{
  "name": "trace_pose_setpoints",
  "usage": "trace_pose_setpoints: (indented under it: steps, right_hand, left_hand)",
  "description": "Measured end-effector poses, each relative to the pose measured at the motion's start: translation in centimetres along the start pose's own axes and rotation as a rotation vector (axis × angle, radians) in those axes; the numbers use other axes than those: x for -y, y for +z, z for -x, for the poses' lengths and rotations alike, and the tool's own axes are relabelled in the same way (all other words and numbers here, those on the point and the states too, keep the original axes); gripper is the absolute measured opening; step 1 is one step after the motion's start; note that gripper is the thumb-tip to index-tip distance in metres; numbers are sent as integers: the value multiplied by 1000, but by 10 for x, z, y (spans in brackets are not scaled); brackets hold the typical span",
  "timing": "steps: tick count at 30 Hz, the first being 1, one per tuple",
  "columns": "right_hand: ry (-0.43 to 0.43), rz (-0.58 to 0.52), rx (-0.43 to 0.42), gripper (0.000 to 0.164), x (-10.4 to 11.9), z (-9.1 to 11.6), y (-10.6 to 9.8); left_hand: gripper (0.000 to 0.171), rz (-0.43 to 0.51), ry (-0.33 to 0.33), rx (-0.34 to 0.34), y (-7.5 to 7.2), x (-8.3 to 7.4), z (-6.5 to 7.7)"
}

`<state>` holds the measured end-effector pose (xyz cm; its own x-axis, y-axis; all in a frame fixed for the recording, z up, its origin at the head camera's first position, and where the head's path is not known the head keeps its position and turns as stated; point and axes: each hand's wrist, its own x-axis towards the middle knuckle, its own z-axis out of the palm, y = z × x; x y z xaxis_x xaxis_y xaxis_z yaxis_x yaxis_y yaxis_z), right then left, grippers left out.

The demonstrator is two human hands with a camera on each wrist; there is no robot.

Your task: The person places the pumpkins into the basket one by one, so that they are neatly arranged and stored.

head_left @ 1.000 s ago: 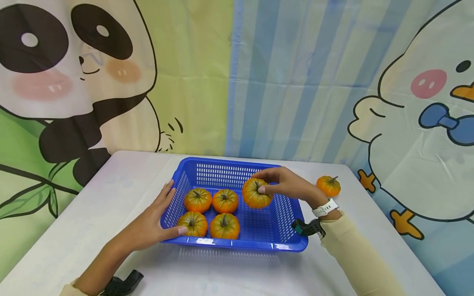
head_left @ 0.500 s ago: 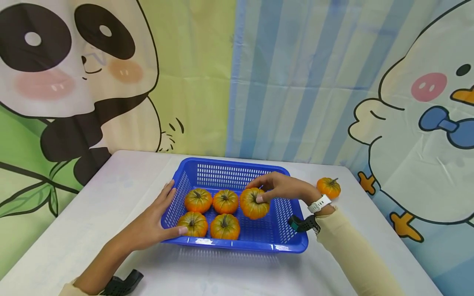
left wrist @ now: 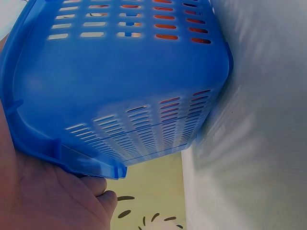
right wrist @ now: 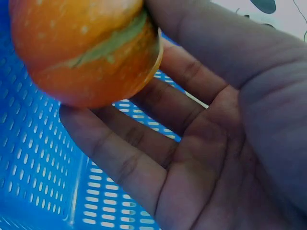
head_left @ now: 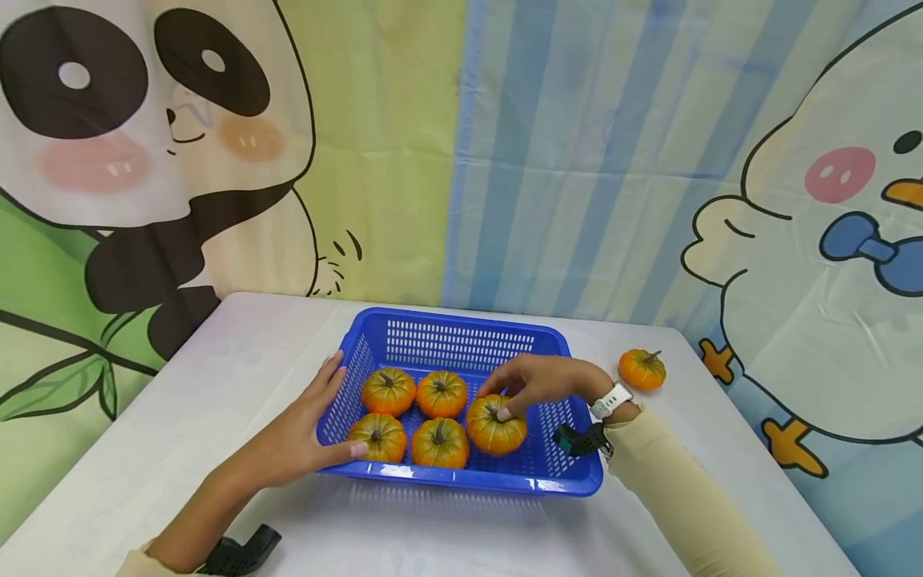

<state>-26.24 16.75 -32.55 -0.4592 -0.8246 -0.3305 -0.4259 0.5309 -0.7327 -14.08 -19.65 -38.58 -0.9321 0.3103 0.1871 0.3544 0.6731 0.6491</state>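
My right hand (head_left: pixel 537 383) pinches a small orange pumpkin (head_left: pixel 494 433) by its top, low in the right part of the blue basket (head_left: pixel 461 478). In the right wrist view, thumb and fingertips stay on the pumpkin (right wrist: pixel 81 52), with the perforated basket floor and wall behind; whether it touches the floor is hidden. Several similar pumpkins (head_left: pixel 440 443) sit in two rows in the basket's left half. My left hand (head_left: pixel 296 433) holds the basket's left front corner, thumb over the front rim, fingers along the left rim. The left wrist view shows the palm against the basket rim (left wrist: pixel 62 151).
Another pumpkin (head_left: pixel 642 369) lies on the white table (head_left: pixel 404 537) to the right of the basket, beyond the right forearm. A curtain (head_left: pixel 562 160) with cartoon animals hangs behind the table.
My right hand has lowered the pumpkin toward me, bringing it beside the front row in the basket. The left hand keeps its place at the basket corner.
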Motion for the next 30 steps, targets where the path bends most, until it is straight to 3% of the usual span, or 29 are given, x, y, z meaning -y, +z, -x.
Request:
trace_pose_setpoints:
  steps: [11,30]
  right_hand:
    - [139,57,52,32,-5,-7,6]
    - [223,40,105,31,-8,-8,12]
  left_hand:
    - [106,-11,1,-3,1,0,0]
    - [105,-14,15,-12,1,1,0]
